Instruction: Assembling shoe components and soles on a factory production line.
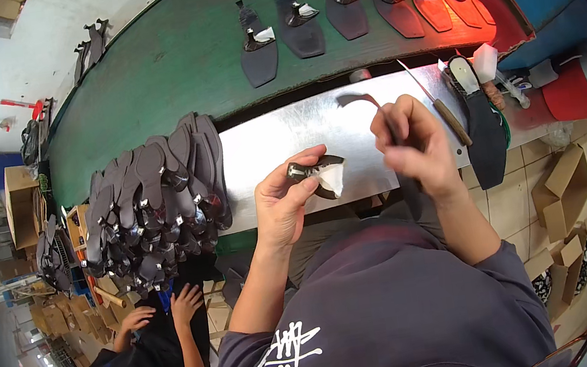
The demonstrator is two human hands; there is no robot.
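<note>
My left hand [277, 199] is closed on a shiny black shoe upper [301, 173] with white lining [333, 180] showing at its open end. Close by to the right, my right hand [420, 147] pinches a thin, dark, bent strip [406, 186]. It looks like a shoe sole seen edge-on, and my fingers hide its middle. Both hands are raised over a bare metal worktop [258, 143] and stand apart from each other.
Dark soles with black uppers [153, 196] are piled at the left. Several sandal pieces [261, 57] lie in a row on the green belt [177, 49]. An awl-like tool [450, 120] and a dark shoe form [480, 123] lie right. A co-worker [146, 362] is at lower left.
</note>
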